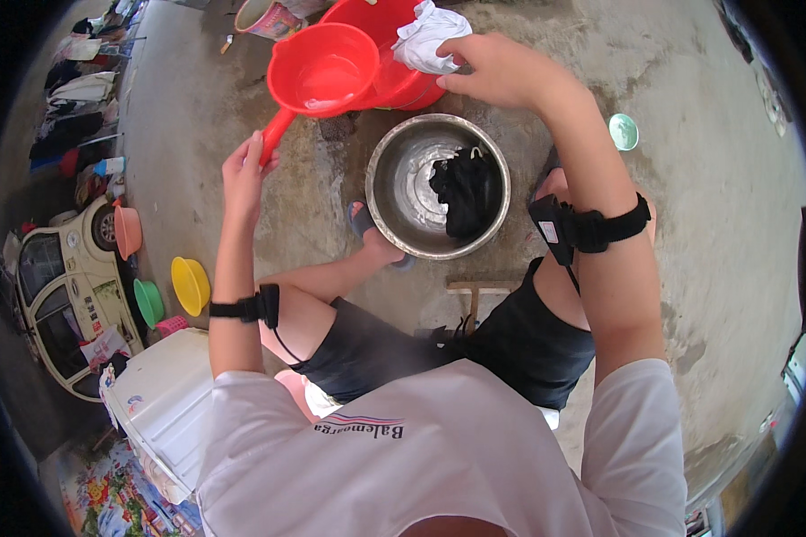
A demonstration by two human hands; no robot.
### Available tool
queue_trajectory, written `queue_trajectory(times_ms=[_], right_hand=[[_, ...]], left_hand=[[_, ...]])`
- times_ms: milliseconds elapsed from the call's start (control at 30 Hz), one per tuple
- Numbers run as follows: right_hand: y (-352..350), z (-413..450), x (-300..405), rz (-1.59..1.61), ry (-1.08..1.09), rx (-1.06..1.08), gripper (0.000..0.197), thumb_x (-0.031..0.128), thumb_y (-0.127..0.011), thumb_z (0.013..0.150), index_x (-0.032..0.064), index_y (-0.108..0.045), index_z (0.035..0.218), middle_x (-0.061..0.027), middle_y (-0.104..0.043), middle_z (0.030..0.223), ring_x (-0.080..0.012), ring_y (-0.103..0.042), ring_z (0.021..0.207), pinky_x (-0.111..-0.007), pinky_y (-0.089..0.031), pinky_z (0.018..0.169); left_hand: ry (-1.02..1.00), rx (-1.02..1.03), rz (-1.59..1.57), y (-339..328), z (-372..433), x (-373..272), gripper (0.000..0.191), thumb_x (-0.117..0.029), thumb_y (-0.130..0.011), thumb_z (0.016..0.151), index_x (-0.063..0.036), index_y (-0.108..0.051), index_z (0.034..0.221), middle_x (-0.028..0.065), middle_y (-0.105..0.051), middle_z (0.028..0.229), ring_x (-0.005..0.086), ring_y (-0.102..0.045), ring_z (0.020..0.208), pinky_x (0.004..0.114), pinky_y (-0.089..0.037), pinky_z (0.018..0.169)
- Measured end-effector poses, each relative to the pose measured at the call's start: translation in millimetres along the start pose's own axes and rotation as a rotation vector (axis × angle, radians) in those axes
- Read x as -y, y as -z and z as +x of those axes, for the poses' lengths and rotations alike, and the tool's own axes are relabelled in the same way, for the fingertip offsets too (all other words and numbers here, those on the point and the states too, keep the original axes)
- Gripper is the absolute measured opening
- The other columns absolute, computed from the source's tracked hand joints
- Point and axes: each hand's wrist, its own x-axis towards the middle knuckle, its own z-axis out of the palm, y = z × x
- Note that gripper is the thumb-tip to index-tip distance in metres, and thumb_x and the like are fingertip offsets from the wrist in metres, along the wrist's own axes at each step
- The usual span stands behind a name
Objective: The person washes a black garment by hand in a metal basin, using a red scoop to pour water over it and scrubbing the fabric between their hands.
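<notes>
My left hand (248, 168) grips the handle of a red plastic dipper (349, 50), which seems to hold a little water. The dipper's cup overlaps the near left rim of a red plastic bucket (420, 99); whether they touch I cannot tell. Over the bucket's right side, my right hand (500, 70) pinches a bunched white cloth (430, 33) between thumb and fingers. Between my feet stands a round metal basin (403, 174). A wet-looking black cloth (470, 194) lies in its right half.
A patterned tub (269, 20) stands left of the bucket. On the concrete floor (685, 221) are a small green bowl (623, 131) at right, and yellow (190, 286), green (148, 303) and pink basins (127, 231) at left. A white appliance (168, 396) and a parked car (67, 295) are farther left.
</notes>
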Motion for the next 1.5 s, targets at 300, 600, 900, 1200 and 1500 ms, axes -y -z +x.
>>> queue_trajectory(times_ms=[300, 600, 900, 1200, 1500], right_hand=[[1.3, -3.9, 8.3, 0.041, 0.029, 0.038, 0.045, 0.029, -0.065, 0.089, 0.0014, -0.06, 0.124, -0.0208, -0.066, 0.115, -0.0377, -0.062, 0.107, -0.042, -0.049, 0.093], [-14.7, -14.4, 25.3, 0.106, 0.087, -0.002, 0.034, 0.02, -0.066, 0.085, 0.0002, -0.061, 0.112, -0.0194, -0.065, 0.099, -0.0396, -0.063, 0.092, -0.047, -0.051, 0.082], [-22.1, -6.5, 31.5, 0.051, 0.113, 0.024, 0.027, 0.018, -0.066, 0.085, 0.0021, -0.06, 0.106, -0.0132, -0.062, 0.093, -0.0323, -0.063, 0.091, -0.042, -0.05, 0.081], [-21.2, -19.5, 41.4, 0.001, 0.1, 0.016, 0.023, 0.017, -0.067, 0.082, 0.004, -0.061, 0.1, -0.0104, -0.063, 0.09, -0.0279, -0.064, 0.088, -0.039, -0.05, 0.079], [-17.9, -23.0, 34.9, 0.065, 0.112, 0.024, 0.023, 0.017, -0.066, 0.083, 0.0014, -0.061, 0.099, -0.0148, -0.064, 0.089, -0.0338, -0.065, 0.087, -0.044, -0.051, 0.078]], left_hand=[[-0.248, -0.093, 0.551, -50.9, 141.6, 43.0, 0.045, -0.032, -0.064, 0.093, 0.0036, -0.063, 0.122, 0.014, -0.072, 0.098, 0.0215, -0.07, 0.087, 0.033, -0.055, 0.079], [-0.359, -0.065, 1.052, -145.5, 222.4, 62.2, 0.024, -0.021, -0.062, 0.09, 0.0012, -0.07, 0.094, 0.0259, -0.067, 0.097, 0.0425, -0.066, 0.094, 0.05, -0.053, 0.085], [-0.401, 0.044, 1.24, -185.9, 259.1, 88.3, 0.017, -0.009, -0.063, 0.085, 0.0, -0.07, 0.097, 0.0252, -0.068, 0.102, 0.0376, -0.067, 0.101, 0.047, -0.055, 0.086], [0.25, 0.617, 1.184, -182.8, 271.9, 108.3, 0.027, -0.021, -0.057, 0.086, 0.0016, -0.069, 0.094, 0.0228, -0.071, 0.091, 0.0321, -0.07, 0.088, 0.043, -0.055, 0.072], [0.787, 0.281, -0.079, -173.4, 248.8, 112.0, 0.025, -0.026, -0.043, 0.105, -0.002, -0.047, 0.11, 0.0119, -0.059, 0.086, 0.0159, -0.054, 0.066, 0.026, -0.047, 0.056]])
